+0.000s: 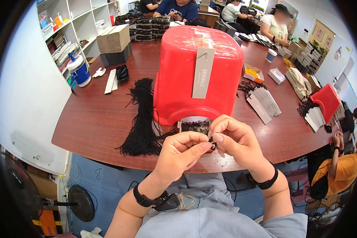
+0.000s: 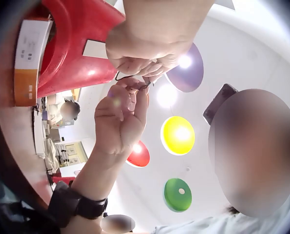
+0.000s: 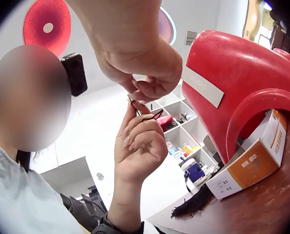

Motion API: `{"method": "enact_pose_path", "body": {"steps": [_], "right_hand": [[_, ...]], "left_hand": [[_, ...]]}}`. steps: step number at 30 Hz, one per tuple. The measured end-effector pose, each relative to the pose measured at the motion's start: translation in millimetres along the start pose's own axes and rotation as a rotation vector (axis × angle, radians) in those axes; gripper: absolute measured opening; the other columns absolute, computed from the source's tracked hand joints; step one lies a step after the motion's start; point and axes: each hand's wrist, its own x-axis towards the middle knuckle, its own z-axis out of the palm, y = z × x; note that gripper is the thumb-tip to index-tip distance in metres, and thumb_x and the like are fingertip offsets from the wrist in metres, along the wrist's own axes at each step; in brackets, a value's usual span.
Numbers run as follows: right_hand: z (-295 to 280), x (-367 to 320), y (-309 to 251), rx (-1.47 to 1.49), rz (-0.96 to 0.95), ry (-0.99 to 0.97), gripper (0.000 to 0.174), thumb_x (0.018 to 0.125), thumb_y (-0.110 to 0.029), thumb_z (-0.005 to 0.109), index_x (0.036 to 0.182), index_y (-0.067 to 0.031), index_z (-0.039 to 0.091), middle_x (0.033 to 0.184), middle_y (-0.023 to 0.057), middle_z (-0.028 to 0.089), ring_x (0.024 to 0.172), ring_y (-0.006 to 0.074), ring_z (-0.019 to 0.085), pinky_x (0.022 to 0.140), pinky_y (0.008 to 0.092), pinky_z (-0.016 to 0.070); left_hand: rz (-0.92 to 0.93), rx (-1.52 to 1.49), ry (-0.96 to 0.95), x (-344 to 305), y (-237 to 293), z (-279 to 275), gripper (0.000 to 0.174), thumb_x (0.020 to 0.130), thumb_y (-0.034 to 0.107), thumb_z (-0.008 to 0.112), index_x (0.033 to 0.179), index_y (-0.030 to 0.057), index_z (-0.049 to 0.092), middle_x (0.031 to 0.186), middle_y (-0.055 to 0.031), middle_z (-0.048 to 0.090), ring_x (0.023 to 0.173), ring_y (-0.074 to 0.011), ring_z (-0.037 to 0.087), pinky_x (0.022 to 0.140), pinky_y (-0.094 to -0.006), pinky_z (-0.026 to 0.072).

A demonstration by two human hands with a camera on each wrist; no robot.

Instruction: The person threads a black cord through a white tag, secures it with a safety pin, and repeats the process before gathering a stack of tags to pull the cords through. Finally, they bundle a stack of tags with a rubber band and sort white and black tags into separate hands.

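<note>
Left hand (image 1: 183, 152) and right hand (image 1: 238, 142) pinch a black cord (image 1: 213, 145); red stool (image 1: 177, 75) partly covers a box (image 3: 252, 165), strings (image 1: 141, 119) left, tags (image 1: 263, 105) right

Black cord (image 3: 157, 115) partly hidden by fingers (image 3: 146, 126).

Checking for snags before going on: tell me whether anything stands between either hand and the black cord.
Nothing visible does. The left hand and right hand already hold the cord at their fingertips. The red stool stands beyond them, not in between.
</note>
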Motion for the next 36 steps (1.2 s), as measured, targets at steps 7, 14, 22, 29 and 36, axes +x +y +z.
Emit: {"method": "enact_pose_path", "body": {"steps": [7, 14, 22, 29, 36], "right_hand": [[0.0, 2.6, 5.1, -0.045, -0.027, -0.005, 0.006, 0.082, -0.005, 0.054, 0.086, -0.0008, 0.052, 0.086, 0.0018, 0.047, 0.061, 0.0027, 0.042, 0.053, 0.018, 0.0356], [-2.6, -0.3, -0.4, -0.583, -0.368, 0.176, 0.018, 0.068, -0.004, 0.066, 0.086, -0.0051, 0.061, 0.083, 0.0035, 0.044, 0.057, 0.0056, 0.039, 0.045, 0.018, 0.0294], [4.3, -2.3, 15.2, -0.703, -0.568, 0.236, 0.021, 0.066, 0.004, 0.064, 0.086, -0.003, 0.064, 0.076, 0.0045, 0.045, 0.061, 0.0108, 0.046, 0.047, 0.021, 0.0346], [5.2, -6.2, 14.0, -0.842, -0.677, 0.256, 0.028, 0.065, 0.009, 0.061, 0.09, -0.0022, 0.064, 0.077, 0.0059, 0.048, 0.062, 0.0121, 0.048, 0.05, 0.022, 0.0384], [-1.5, 0.3, 3.1, -0.194, -0.209, 0.232, 0.018, 0.078, 0.0, 0.055, 0.097, -0.0004, 0.058, 0.079, 0.0007, 0.053, 0.071, 0.0045, 0.048, 0.062, 0.0186, 0.0402]], "left_hand": [[0.176, 0.256, -0.013, -0.9, 0.2, -2.3, 0.013, 0.076, 0.0, 0.061, 0.089, -0.0026, 0.061, 0.077, -0.0035, 0.061, 0.062, -0.002, 0.05, 0.05, -0.0142, 0.0377], [0.403, 0.734, 0.152, -2.7, -5.3, 3.8, 0.012, 0.076, -0.003, 0.06, 0.088, -0.0053, 0.06, 0.079, -0.0056, 0.062, 0.071, -0.0063, 0.057, 0.062, -0.0175, 0.0463], [0.17, 0.259, 0.148, -2.4, -9.5, 6.6, 0.016, 0.08, 0.003, 0.058, 0.095, -0.0035, 0.058, 0.072, -0.003, 0.06, 0.051, -0.0007, 0.045, 0.043, -0.0148, 0.0336], [0.042, -0.201, 0.104, -1.9, -9.0, 12.8, 0.016, 0.081, 0.005, 0.057, 0.095, -0.0023, 0.059, 0.063, 0.0012, 0.055, 0.043, -0.0008, 0.036, 0.039, -0.016, 0.0251], [-0.01, -0.124, 0.131, -3.9, -1.4, 12.7, 0.009, 0.08, 0.003, 0.055, 0.087, -0.0008, 0.059, 0.057, 0.0009, 0.051, 0.036, -0.0023, 0.033, 0.037, -0.018, 0.0235]]}}
